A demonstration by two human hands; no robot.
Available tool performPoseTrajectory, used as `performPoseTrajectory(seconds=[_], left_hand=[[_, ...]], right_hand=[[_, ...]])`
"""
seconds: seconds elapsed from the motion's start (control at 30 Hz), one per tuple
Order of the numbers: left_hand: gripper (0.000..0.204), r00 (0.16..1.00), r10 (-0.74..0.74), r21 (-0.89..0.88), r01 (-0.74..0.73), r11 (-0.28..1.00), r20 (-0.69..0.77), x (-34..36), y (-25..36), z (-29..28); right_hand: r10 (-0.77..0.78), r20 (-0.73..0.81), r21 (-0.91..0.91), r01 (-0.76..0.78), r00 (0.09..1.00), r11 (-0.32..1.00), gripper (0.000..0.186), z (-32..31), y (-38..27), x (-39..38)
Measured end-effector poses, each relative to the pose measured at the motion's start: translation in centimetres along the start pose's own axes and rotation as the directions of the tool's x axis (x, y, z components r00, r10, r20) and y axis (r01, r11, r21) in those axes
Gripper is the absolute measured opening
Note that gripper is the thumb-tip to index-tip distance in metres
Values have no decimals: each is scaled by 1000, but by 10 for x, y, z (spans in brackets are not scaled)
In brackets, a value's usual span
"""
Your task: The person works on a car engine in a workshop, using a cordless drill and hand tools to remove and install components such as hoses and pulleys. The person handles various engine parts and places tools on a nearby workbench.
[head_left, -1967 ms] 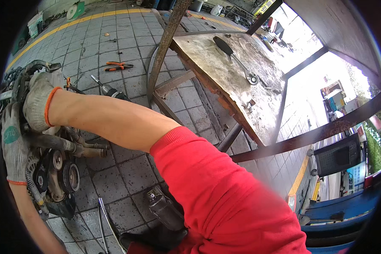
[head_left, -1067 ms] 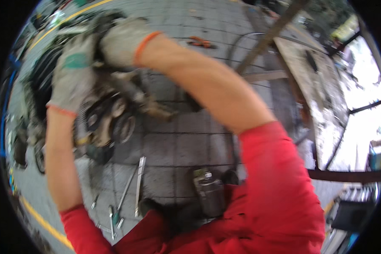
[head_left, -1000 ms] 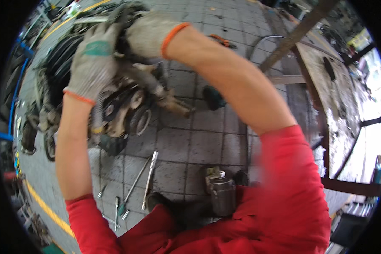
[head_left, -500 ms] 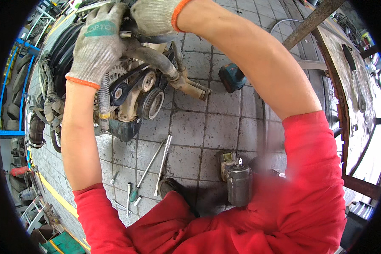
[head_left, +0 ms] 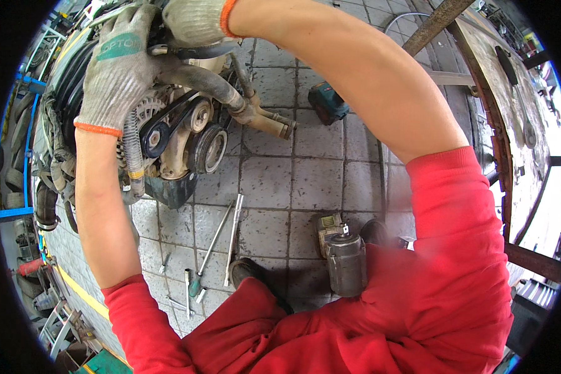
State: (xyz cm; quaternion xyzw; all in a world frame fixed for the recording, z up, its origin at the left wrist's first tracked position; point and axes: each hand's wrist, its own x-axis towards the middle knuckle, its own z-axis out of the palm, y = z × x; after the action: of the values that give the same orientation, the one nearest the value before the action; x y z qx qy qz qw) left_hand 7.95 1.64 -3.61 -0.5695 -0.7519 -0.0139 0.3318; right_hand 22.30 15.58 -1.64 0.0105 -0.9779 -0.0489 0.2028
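Both my hands wear knitted off-white gloves with orange cuffs, at the top of an engine [head_left: 181,140]. My left hand [head_left: 118,65] lies over the engine's upper side, fingers stretched forward, beside a thick grey-brown coolant hose [head_left: 202,81]. Close to its right, my right hand [head_left: 193,22] has its fingers curled down and closed. What they grip is hidden behind the glove. A black hose [head_left: 209,51] passes just below the right glove. Lower on the engine show a black drive belt, a pulley [head_left: 201,115] and a ribbed conduit [head_left: 133,146].
On the tiled floor lie a green-handled screwdriver [head_left: 215,246], a long metal bar [head_left: 233,240] and several small tools. A teal-and-black power tool [head_left: 328,103] lies right of the engine. A cylindrical motor [head_left: 346,265] stands near my legs. A worn workbench [head_left: 511,112] is at the right.
The view has shifted slightly, so the engine and floor tools appear a little farther left. Both hands stay at the top of the engine in much the same pose.
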Motion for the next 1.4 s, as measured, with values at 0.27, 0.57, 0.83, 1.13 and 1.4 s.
performPoseTrajectory(seconds=[0.27,0.57,0.83,1.13,1.4], left_hand=[[89,1000,12,-12,-12,1000,21,3,1,1],[95,998,-40,-15,41,999,57,5,5,0],[94,997,-58,9,57,998,53,1,5,-3],[87,999,52,18,-52,999,-13,1,-7,4],[80,997,67,-7,-67,998,-26,-1,0,-3]], right_hand=[[-25,103,14,23,994,1000,50,-5,0,-1],[-14,58,-64,18,998,998,41,3,0,7],[-82,65,-100,89,994,991,41,3,-3,9],[-36,130,-105,50,991,993,38,5,-1,12],[-45,-63,59,48,997,997,48,-15,-4,-21]])
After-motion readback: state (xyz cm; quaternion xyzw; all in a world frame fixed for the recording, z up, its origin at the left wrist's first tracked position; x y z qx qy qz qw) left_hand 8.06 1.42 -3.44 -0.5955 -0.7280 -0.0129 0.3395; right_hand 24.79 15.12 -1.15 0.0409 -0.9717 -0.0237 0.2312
